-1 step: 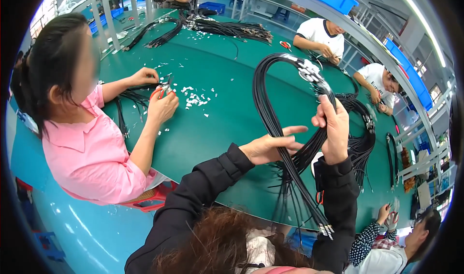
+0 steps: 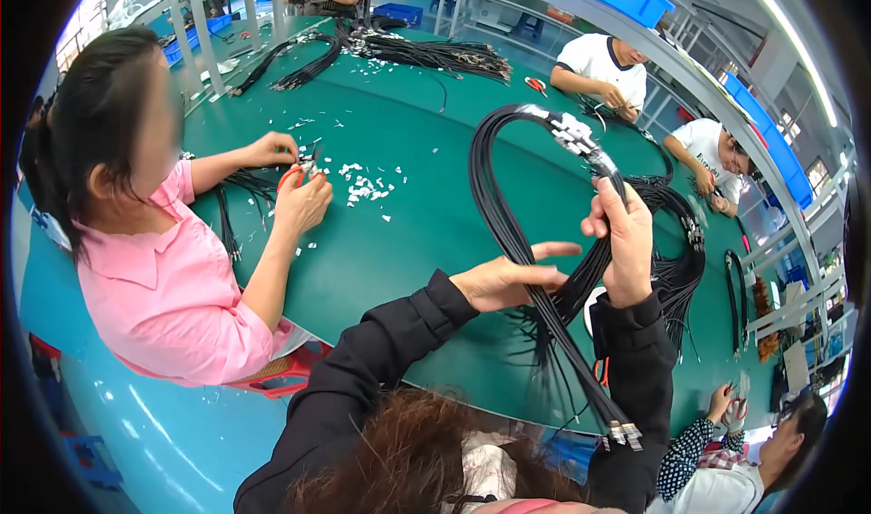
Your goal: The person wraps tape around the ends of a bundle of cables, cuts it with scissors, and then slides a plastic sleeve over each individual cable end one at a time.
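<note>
My right hand (image 2: 628, 246) is closed around a looped bundle of thin black cables (image 2: 488, 183), lifted above the green table. White tags (image 2: 573, 135) wrap the bundle near the top of its loop, and pale metallic connectors (image 2: 624, 434) sit on its lower ends by my right sleeve. My left hand (image 2: 494, 283) reaches in from the left with thumb and fingers stretched apart. Part of the bundle crosses in front of its fingers and hides some of them; whether they touch it, I cannot tell.
More black cable bundles (image 2: 676, 274) lie right of my hand and at the far side (image 2: 445, 53). A co-worker in pink on my left holds orange-handled scissors (image 2: 295, 176). White scraps (image 2: 365, 187) litter the green table (image 2: 408, 215). Other people sit around it.
The cable loop has shifted slightly left and down. Its connector ends have swung a little to the right and drawn closer together. My left fingers have moved only slightly.
</note>
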### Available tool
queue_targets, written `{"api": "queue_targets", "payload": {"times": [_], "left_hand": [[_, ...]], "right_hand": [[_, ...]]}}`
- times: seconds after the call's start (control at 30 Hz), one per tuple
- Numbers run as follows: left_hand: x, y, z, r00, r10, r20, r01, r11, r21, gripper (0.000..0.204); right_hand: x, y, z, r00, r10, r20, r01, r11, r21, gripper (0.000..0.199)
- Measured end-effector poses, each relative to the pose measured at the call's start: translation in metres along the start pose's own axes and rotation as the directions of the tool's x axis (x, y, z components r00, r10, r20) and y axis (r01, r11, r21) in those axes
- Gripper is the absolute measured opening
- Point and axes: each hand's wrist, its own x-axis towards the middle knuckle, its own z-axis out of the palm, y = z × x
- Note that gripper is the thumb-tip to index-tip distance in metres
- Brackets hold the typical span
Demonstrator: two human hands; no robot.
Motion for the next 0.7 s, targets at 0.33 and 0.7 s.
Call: {"api": "queue_targets", "payload": {"times": [0.33, 0.7], "left_hand": [[0.049, 0.051, -0.061, 0.948, 0.114, -0.297, -0.145, 0.986, -0.084, 0.025], [0.193, 0.146, -0.209, 0.825, 0.291, -0.485, -0.298, 0.952, 0.065, 0.074]], "right_hand": [[-0.028, 0.004, -0.089, 0.989, -0.035, -0.143, -0.011, 0.951, -0.310, 0.029], [-0.196, 0.105, -0.082, 0.889, 0.258, -0.378, -0.413, 0.809, -0.419, 0.010]]}}
